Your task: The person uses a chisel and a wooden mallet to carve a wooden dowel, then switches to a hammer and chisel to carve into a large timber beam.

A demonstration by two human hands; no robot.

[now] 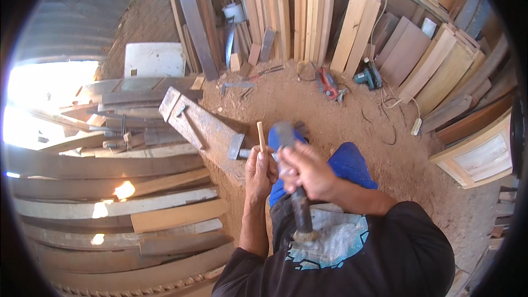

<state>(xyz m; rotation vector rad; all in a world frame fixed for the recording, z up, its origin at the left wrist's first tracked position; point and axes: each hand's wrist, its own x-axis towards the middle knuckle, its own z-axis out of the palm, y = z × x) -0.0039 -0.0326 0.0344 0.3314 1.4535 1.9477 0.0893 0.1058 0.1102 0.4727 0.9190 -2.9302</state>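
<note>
- Far left is a pile of planks [110,203] lying flat on the floor, so no swing room that way.
- A thick beam [192,124] runs diagonally out from the pile, just left of the hands, with a metal blade [235,146] at its near end.
- Left hand [259,171] has its fingers clamped round a thin wooden peg [260,135], held upright above the lap.
- Right hand [305,171] is wrapped tight on a hammer [289,165], head blurred right beside the peg top. I'd go with short, square taps and keep the thumb low.
- Right and far: open dirt floor [341,115], then power tools [330,84] and leaning boards [440,66].
</note>
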